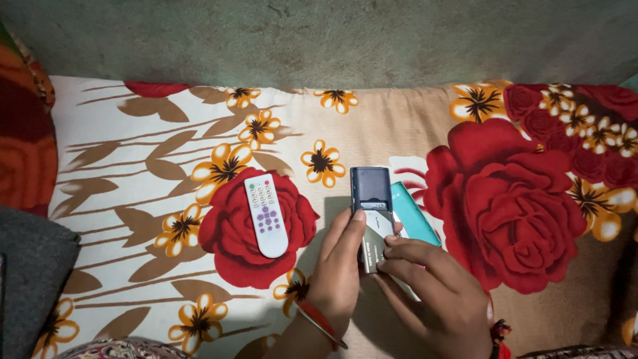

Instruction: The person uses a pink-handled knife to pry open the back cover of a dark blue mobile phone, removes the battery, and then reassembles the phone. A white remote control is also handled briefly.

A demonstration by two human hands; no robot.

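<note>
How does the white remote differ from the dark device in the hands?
The white remote lies untouched on the floral sheet, buttons up; the dark blue device is held by the left hand and right hand. The remote is pale with purple keys; the device is dark, its back open, showing a grey battery. Both are slim handhelds.

The single head-worn camera is looking steeply down, close over the left hand (339, 272) and right hand (438, 292), facing forward across the floral bedsheet (133, 133) toward the grey wall (319, 33) lying beyond the grip.
</note>
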